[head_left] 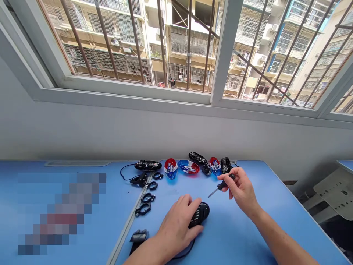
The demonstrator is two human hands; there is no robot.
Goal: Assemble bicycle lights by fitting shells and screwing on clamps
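Note:
My left hand (179, 222) is closed over a black oval slotted housing (203, 211) resting on the blue table, and the fingers hide part of it. A dark cable (187, 252) runs beneath that hand. In my right hand (239, 187) is a small screwdriver (224, 183) with a black handle, pinched between thumb and fingers. Its metal tip points down and left, apart from the housing. Just beyond lie red-and-blue clear oval covers (188, 166), along with a black housing (225, 164) near the right hand.
Black ring clamps (143, 209) line the seam between the tables (121, 235). A black shell with a cable (148, 165) and a black bracket (140, 180) lie at the back. Another black part (138, 236) sits by my left forearm. A wall and barred window rise behind.

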